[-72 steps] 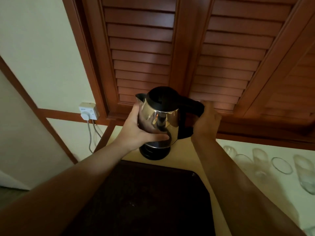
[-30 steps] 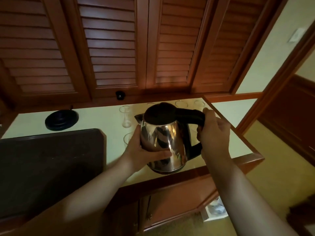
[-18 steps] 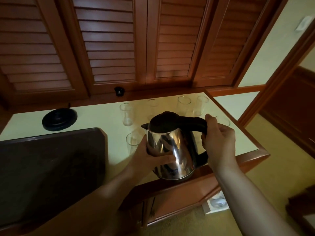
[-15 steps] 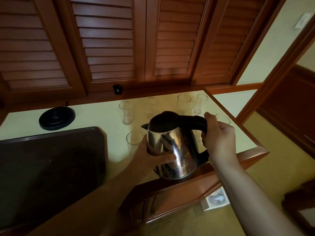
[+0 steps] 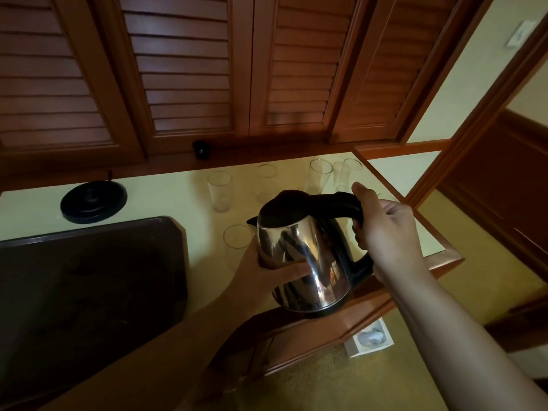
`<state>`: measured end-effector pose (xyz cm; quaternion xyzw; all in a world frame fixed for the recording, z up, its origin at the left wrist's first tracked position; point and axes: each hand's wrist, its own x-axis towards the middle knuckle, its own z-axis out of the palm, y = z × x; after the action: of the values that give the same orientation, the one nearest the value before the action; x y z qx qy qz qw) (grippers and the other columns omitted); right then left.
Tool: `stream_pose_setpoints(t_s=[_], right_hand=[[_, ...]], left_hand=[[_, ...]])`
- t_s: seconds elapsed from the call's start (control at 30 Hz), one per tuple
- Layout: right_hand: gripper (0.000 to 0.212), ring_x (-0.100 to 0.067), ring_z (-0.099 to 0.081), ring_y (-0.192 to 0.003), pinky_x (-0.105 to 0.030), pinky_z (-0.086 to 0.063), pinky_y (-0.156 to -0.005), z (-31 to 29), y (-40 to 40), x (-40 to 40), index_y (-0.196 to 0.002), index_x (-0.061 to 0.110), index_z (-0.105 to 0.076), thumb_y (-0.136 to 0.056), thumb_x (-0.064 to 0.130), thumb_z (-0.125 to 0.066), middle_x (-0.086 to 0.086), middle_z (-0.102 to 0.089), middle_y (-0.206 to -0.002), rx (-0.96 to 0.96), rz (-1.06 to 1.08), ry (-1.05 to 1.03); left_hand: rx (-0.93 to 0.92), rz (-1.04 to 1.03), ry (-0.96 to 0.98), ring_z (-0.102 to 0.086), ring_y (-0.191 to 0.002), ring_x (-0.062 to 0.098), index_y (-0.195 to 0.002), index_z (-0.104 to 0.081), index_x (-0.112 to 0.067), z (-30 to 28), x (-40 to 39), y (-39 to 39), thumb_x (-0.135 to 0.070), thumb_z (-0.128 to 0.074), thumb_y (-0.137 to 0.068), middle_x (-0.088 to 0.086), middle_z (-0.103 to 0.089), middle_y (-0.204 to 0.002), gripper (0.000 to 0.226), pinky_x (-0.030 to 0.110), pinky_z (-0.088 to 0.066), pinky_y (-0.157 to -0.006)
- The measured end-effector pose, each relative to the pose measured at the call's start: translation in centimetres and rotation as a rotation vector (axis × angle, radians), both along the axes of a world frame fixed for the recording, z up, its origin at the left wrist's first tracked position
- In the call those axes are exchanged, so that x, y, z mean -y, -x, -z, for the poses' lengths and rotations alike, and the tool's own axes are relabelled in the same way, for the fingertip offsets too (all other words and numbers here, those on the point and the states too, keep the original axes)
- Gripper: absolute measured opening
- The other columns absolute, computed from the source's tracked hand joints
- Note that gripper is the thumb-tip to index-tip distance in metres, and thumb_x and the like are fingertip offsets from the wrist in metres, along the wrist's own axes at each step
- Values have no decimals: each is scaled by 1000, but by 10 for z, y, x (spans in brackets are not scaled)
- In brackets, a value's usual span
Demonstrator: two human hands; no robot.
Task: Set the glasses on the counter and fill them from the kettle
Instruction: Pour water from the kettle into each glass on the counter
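Behind the kettle (image 5: 308, 262), one glass (image 5: 237, 237) half hidden.

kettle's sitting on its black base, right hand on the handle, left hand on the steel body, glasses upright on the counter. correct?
Not quite. The head view shows the kettle lifted off its black base, which sits bare at the far left of the counter. The rest holds: right hand grips the handle, left hand holds the steel body, and the glasses stand upright on the counter.

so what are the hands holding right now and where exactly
Both hold the kettle: the right hand grips its black handle, and the left hand holds its steel body, thumb across the front.
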<state>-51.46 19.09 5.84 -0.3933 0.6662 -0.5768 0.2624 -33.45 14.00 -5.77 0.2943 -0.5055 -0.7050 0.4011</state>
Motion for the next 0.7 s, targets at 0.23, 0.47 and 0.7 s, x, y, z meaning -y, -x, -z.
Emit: stream_pose_setpoints(t_s=[0.23, 0.47, 0.7], right_hand=[[65, -20, -33, -41, -17, -37, -52, 3, 1, 2, -50, 8, -52, -104, 44, -58, -9, -39, -47, -51, -26, -26], [68, -16, -34, -36, -17, -36, -47, 3, 2, 5, -55, 1, -57, -103, 49, -59, -6, -41, -43, -91, -56, -47], [72, -20, -33, -40, -27, -36, -51, 5, 3, 4, -55, -4, -52, -102, 50, -61, -11, -40, -47, -78, -54, -43]], left_hand=[[-14, 11, -23, -80, -100, 11, -125, -61, -15, -1, -3, -1, 0, -82, -75, -9, -84, -102, 57, 24, -64, -78], [-19, 21, -61, -81, -97, 11, -120, -65, -17, 1, -6, -3, -4, -88, -77, -8, -85, -101, 50, 23, -64, -78], [-17, 30, -39, -80, -100, 15, -117, -69, -17, -1, -9, -2, -20, -86, -66, -3, -84, -105, 54, 26, -64, -81]])
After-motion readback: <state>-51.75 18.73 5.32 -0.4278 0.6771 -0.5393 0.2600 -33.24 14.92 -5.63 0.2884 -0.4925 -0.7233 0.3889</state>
